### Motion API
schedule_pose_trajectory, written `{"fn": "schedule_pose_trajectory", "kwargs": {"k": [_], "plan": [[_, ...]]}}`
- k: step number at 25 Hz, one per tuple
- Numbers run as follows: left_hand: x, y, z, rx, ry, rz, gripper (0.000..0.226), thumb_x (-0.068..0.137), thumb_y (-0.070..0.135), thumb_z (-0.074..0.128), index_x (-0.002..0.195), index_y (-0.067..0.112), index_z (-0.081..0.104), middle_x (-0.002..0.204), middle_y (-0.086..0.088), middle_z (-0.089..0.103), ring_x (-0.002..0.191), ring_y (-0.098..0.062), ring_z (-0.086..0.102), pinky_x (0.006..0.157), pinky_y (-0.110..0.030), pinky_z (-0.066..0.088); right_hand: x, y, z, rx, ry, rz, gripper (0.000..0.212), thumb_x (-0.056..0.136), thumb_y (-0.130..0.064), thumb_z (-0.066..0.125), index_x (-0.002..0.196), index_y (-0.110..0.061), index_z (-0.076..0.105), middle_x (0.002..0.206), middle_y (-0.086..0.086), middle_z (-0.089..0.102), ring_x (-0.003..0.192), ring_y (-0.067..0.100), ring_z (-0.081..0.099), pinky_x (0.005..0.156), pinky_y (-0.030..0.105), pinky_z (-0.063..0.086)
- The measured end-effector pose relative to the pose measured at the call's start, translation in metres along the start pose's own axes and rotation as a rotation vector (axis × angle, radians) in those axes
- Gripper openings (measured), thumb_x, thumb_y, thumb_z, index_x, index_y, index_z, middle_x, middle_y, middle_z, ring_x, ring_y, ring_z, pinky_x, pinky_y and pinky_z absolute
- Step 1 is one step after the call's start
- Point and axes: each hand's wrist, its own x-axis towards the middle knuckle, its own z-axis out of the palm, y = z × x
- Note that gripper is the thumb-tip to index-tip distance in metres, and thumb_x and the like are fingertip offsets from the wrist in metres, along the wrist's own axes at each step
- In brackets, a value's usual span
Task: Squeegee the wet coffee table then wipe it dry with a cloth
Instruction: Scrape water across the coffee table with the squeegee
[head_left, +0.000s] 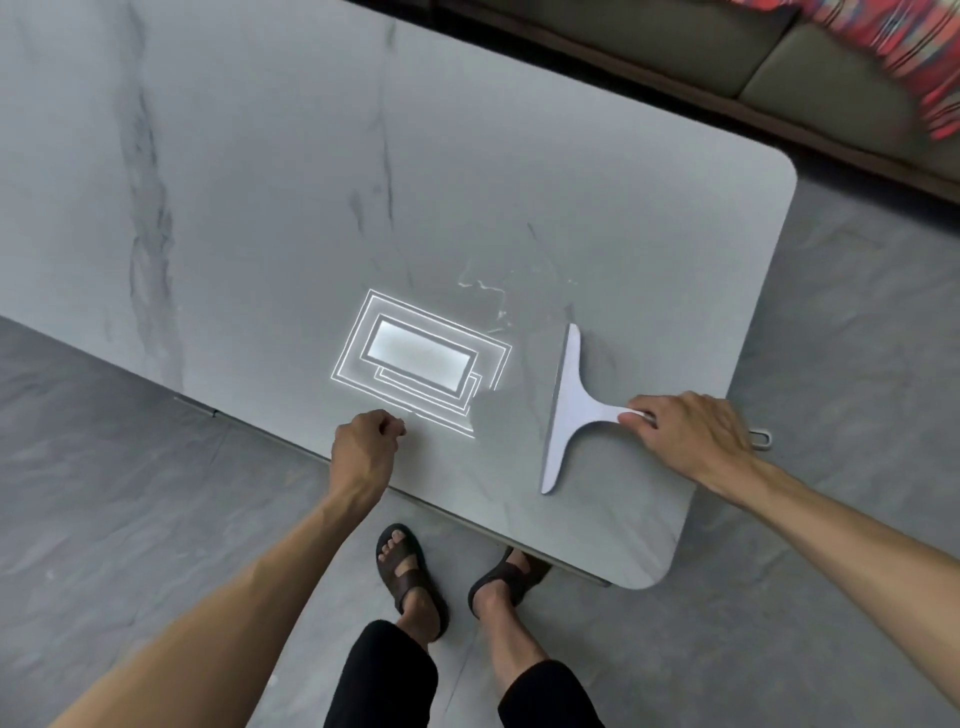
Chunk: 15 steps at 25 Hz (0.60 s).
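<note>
My right hand (685, 436) grips the squeegee (569, 405), blade lying near-to-far; wet streaks (488, 296) sit just beyond-left. My left hand (363, 452), curled and empty, rests on the tabletop (260, 208).

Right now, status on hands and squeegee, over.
Right hand grips squeegee by handle, on coffee table. Left hand curled, empty, at near edge. Water streaks beside blade; nothing blocking.

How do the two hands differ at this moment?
The right hand grips the squeegee by its handle; the left hand is curled and holds nothing. The right hand is at the coffee table short end, the left hand at its long near side. Both sit at the rim.
</note>
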Motion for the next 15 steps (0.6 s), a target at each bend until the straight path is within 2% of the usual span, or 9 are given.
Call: {"fn": "schedule_pose_trajectory", "kwargs": {"k": [3,6,9,11,15], "plan": [[0.007,0.005,-0.008,-0.009,0.04,-0.03,0.027,0.094,0.021,0.044,0.083,0.01,0.067,0.079,-0.009,0.067,0.072,-0.028,0.06,0.059,-0.032,0.044,-0.005,-0.032,-0.009,0.036,0.018,-0.101,0.043,0.086,-0.063,0.03,0.094,-0.039,0.064,0.078,-0.008,0.072,0.074,0.02,0.067,0.06,0.03,0.035],[0.019,-0.009,-0.023,-0.015,0.116,-0.069,0.022,0.092,0.017,0.045,0.091,0.006,0.064,0.09,-0.009,0.067,0.087,-0.032,0.061,0.072,-0.039,0.047,0.013,-0.111,0.001,0.095,-0.15,-0.337,0.039,0.089,-0.062,0.034,0.102,-0.037,0.061,0.092,-0.004,0.073,0.087,0.023,0.066,0.064,0.031,0.033],[0.041,-0.029,-0.041,0.036,0.149,-0.107,0.027,0.089,0.009,0.048,0.114,0.008,0.06,0.113,-0.011,0.063,0.105,-0.031,0.058,0.088,-0.036,0.044,0.041,-0.191,0.023,0.063,-0.258,-0.526,0.037,0.093,-0.057,0.039,0.106,-0.034,0.063,0.104,0.003,0.072,0.098,0.028,0.064,0.073,0.034,0.037],[0.057,-0.036,-0.052,0.048,0.165,-0.143,0.035,0.087,0.005,0.046,0.121,0.007,0.055,0.121,-0.014,0.059,0.112,-0.032,0.055,0.092,-0.037,0.043,0.059,-0.227,0.035,0.068,-0.265,-0.558,0.036,0.094,-0.055,0.039,0.107,-0.032,0.065,0.104,0.005,0.071,0.097,0.03,0.064,0.073,0.034,0.036],[0.089,-0.042,-0.073,0.057,0.173,-0.213,0.035,0.089,0.006,0.044,0.123,0.008,0.054,0.125,-0.016,0.058,0.114,-0.033,0.054,0.094,-0.04,0.044,0.091,-0.28,0.044,0.12,-0.272,-0.554,0.035,0.096,-0.053,0.039,0.107,-0.032,0.065,0.101,0.007,0.071,0.095,0.031,0.064,0.07,0.035,0.035]]}}
